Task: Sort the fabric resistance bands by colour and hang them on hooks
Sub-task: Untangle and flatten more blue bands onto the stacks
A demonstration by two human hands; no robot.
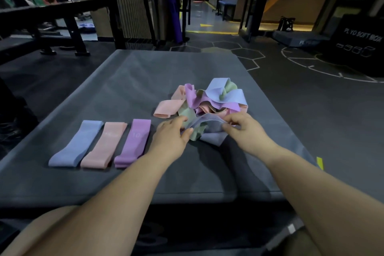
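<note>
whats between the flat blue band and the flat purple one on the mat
A flat pink band lies between the blue band and the purple band on the grey mat, seen in the head view.

Three bands lie flat in a row: one blue band (pixel 75 144), one pink band (pixel 104 145), one purple band (pixel 133 143). One tangled pile (pixel 207 100) holds blue, green, pink and purple bands, too twisted together to count. Two hands grip into it, the left hand (pixel 172 137) and the right hand (pixel 245 129), on one grey mat (pixel 145 72).
</note>
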